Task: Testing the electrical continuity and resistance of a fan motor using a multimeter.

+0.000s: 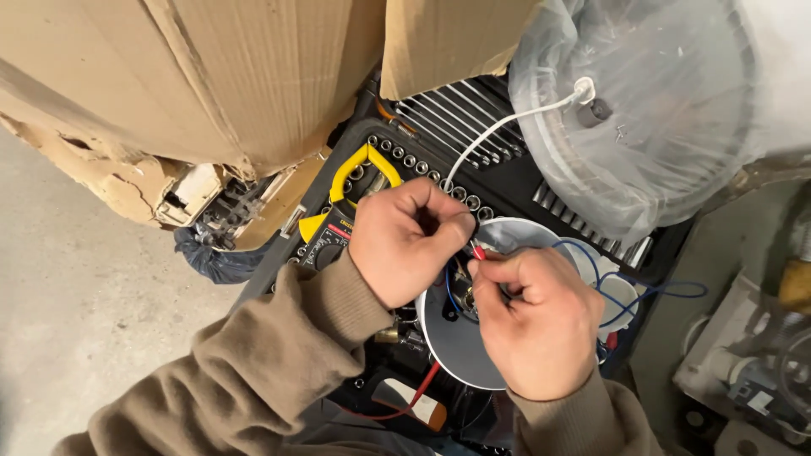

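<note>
Both hands (473, 279) pinch red probe (478, 252), tip seemingly pointing up-left.

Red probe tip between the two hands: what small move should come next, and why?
Probably ease the red probe tip, pinched by the right hand, onto the wire end that the left hand holds. Both hands meet over the round white fixture, and the tip looks just short of contact, though fingers hide the joint.

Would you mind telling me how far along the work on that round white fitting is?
Done: the fitting lies face down on the open tool case, its blue wires exposed. In hand: left hand and right hand pinch a red-tipped probe at its centre. Left: the yellow clamp meter lies untouched; the bagged fitting remains wrapped.
</note>
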